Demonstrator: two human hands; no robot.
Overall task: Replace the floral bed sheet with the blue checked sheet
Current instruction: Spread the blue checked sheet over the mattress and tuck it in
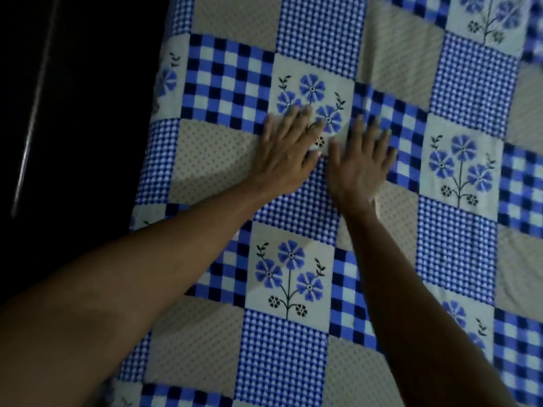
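Pressing palms-down, my left hand [286,151] and right hand [360,160] lie side by side, fingers straight, gripping nothing, on the blue checked sheet [458,245] spread over the bed. I judge it light, soft, crease-prone and likely to slide. Best pinched at its edge [152,171].

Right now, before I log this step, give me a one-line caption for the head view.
Head view: left hand and right hand lie flat, side by side, on the spread blue checked sheet.
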